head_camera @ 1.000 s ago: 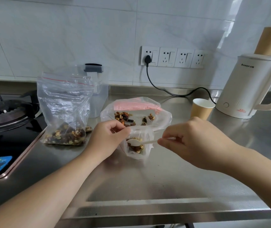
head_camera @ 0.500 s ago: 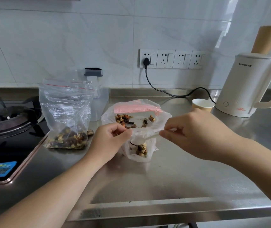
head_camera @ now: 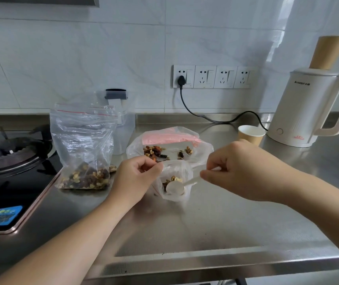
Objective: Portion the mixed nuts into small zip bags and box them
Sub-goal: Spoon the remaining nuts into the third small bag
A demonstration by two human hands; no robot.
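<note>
Since the earlier frame the white spoon (head_camera: 175,187) has dipped lower into the small zip bag (head_camera: 174,182) and now looks emptied, its bowl resting over the nuts at the bottom. In the head view, at the frame's centre, the left hand (head_camera: 136,179) pinches the small bag's rim open, while the right hand (head_camera: 238,171) grasps the spoon's handle. Just behind lies the large bag of mixed nuts (head_camera: 169,149) on the steel counter (head_camera: 205,233). Left of centre stand filled zip bags (head_camera: 83,147).
</note>
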